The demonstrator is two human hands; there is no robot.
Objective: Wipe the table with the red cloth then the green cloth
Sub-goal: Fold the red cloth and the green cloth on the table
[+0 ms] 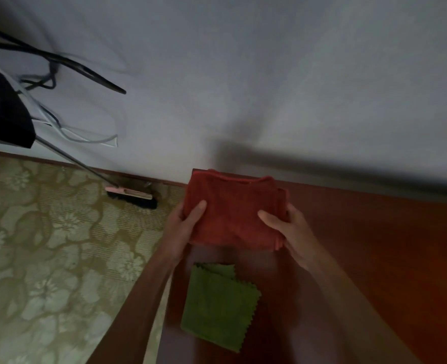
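A folded red cloth [233, 211] is held above the far left corner of the reddish-brown wooden table [374, 258]. My left hand [184, 227] grips its left edge, thumb on top. My right hand [288, 232] grips its right edge, thumb across the front. A folded green cloth [217, 308] with zigzag edges lies flat on the table, nearer to me and between my forearms. No hand touches the green cloth.
The table stands against a pale wall [269, 88]. To the left is a floor with a floral pattern [46, 245]. A broom [130, 194] leans by the wall, close to the table's corner. Dark cables and a dark object [1, 111] hang at the far left.
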